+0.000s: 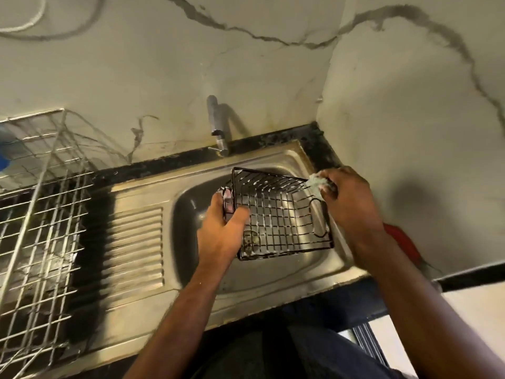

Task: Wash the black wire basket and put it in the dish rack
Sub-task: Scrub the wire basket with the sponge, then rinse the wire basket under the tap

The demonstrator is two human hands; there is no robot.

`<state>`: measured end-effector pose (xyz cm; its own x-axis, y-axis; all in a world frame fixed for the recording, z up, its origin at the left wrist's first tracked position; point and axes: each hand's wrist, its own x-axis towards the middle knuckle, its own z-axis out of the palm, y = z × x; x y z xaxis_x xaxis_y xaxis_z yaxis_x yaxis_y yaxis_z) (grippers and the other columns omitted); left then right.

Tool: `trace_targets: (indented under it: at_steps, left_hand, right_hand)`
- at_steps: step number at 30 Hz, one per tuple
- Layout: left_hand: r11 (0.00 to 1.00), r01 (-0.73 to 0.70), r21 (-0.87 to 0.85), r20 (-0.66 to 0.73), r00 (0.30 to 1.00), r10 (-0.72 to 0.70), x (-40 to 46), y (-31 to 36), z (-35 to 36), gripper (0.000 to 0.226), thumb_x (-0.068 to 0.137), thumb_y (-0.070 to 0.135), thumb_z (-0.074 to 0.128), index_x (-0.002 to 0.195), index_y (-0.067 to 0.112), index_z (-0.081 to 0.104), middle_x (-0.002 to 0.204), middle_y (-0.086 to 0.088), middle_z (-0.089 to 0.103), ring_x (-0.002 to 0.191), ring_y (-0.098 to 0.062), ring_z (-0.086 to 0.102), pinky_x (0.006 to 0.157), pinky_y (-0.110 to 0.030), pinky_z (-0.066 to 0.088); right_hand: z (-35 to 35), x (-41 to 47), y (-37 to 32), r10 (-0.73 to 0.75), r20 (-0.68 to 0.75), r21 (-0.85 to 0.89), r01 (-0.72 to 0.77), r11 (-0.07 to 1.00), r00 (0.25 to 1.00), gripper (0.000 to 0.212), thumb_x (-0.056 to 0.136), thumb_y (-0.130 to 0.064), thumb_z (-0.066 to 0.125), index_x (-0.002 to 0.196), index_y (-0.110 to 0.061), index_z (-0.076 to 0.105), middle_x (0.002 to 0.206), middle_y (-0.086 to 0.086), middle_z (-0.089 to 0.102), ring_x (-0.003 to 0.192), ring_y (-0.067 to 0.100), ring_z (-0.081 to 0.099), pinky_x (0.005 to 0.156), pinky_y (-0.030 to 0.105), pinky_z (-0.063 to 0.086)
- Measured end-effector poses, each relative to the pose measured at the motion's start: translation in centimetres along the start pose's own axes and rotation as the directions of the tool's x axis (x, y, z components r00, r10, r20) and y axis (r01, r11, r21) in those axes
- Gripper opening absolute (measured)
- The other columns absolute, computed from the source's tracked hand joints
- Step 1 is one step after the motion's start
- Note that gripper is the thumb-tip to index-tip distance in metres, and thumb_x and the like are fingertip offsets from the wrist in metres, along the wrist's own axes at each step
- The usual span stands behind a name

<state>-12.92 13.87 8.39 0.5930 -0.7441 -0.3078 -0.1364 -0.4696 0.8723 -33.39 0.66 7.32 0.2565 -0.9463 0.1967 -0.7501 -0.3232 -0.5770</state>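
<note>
Black wire basket [276,214] at frame centre, over sink [273,277], opening twd camera, long axis left-right. Left hand [222,231] fingers curled on its left edge; right hand [347,198] fingers pinch soapy sponge [317,184] on upper-right rim.

A steel sink [297,157] with a ribbed drainboard [136,250] sits in a dark counter [164,161]. A tap [217,127] juts from the veined marble wall [273,77]. Something red [400,239] lies right of the sink.

Open drainboard [136,242] between sink [322,272] and dish rack [41,214] (tap [217,127] behind).
</note>
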Motion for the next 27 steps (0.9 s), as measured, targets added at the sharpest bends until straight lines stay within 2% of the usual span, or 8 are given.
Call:
trace_targets:
  at_steps: [3,5,10,15,18,21,23,27]
  left_hand:
    - [0.978,-0.137,0.159,0.019,0.991,0.136,-0.3,1.2,1.7,0.064,0.082,0.058,0.057,0.143,0.041,0.047,0.140,0.006,0.060,0.112,-0.011,0.063,0.114,-0.051,0.038]
    - [0.951,-0.212,0.225,0.048,0.977,0.207,-0.4,2.0,2.9,0.076,0.073,0.068,0.048,0.142,0.034,0.048,0.140,0.004,0.059,0.123,-0.019,0.059,0.113,-0.055,0.039]
    - [0.882,-0.317,0.350,0.088,0.948,0.305,-0.6,3.2,4.6,0.068,0.071,0.061,0.049,0.129,0.027,0.053,0.124,0.000,0.059,0.106,-0.027,0.063,0.096,-0.047,0.044]
    - [0.870,-0.341,0.357,0.089,0.939,0.331,-0.4,3.5,5.0,0.068,0.071,0.059,0.048,0.130,0.026,0.052,0.124,-0.002,0.059,0.107,-0.028,0.062,0.098,-0.049,0.045]
    - [0.882,-0.325,0.341,0.066,0.944,0.322,-0.2,3.4,4.8,0.070,0.068,0.063,0.046,0.128,0.027,0.053,0.123,-0.001,0.060,0.102,-0.028,0.064,0.098,-0.050,0.048]
    - [0.893,-0.295,0.339,0.036,0.953,0.301,0.3,2.8,4.4,0.065,0.068,0.059,0.049,0.124,0.027,0.054,0.118,0.000,0.060,0.097,-0.027,0.064,0.095,-0.046,0.048]
    - [0.893,-0.285,0.349,0.028,0.955,0.294,0.6,2.4,4.0,0.061,0.069,0.058,0.051,0.123,0.029,0.054,0.117,0.001,0.060,0.094,-0.027,0.065,0.094,-0.045,0.046]
    - [0.886,-0.246,0.393,0.010,0.965,0.263,1.6,1.4,2.4,0.058,0.075,0.054,0.055,0.127,0.028,0.054,0.124,0.000,0.060,0.106,-0.027,0.062,0.092,-0.044,0.040]
  right_hand:
    - [-1.6,-1.8,3.1,0.133,0.033,-0.052,-0.131,0.990,0.991,0.035,0.095,-0.013,0.061,0.129,-0.019,0.062,0.126,0.007,0.063,0.109,0.024,0.062,0.092,0.022,0.039]
    - [-2.7,-3.2,5.1,0.218,0.049,-0.082,-0.213,0.974,0.975,0.038,0.094,-0.013,0.063,0.132,-0.018,0.060,0.123,0.010,0.065,0.108,0.029,0.062,0.089,0.023,0.040]
    - [-4.5,-5.9,8.6,0.383,0.007,-0.123,-0.379,0.917,0.924,0.031,0.090,-0.008,0.065,0.120,-0.014,0.067,0.112,0.012,0.069,0.101,0.032,0.065,0.086,0.031,0.049]
    - [-4.5,-7.0,10.2,0.453,0.068,-0.235,-0.427,0.873,0.889,0.026,0.090,-0.009,0.064,0.116,-0.012,0.068,0.114,0.014,0.068,0.097,0.030,0.063,0.081,0.031,0.047]
    - [-3.8,-7.0,10.0,0.452,0.097,-0.261,-0.416,0.871,0.887,0.027,0.089,-0.012,0.067,0.116,-0.013,0.068,0.110,0.008,0.070,0.086,0.019,0.061,0.073,0.022,0.040]
    - [-2.7,-5.9,8.8,0.403,0.098,-0.238,-0.372,0.897,0.910,0.022,0.093,-0.013,0.060,0.113,-0.015,0.070,0.109,0.007,0.072,0.095,0.026,0.068,0.080,0.030,0.052]
    - [-1.7,-5.0,7.5,0.358,0.108,-0.160,-0.340,0.927,0.927,0.020,0.094,-0.012,0.061,0.110,-0.016,0.070,0.107,0.003,0.074,0.097,0.020,0.070,0.087,0.034,0.056]
    - [1.0,-2.7,4.8,0.258,0.166,-0.138,-0.237,0.962,0.952,0.013,0.093,-0.015,0.064,0.104,-0.017,0.071,0.097,0.002,0.072,0.084,0.016,0.067,0.080,0.031,0.055]
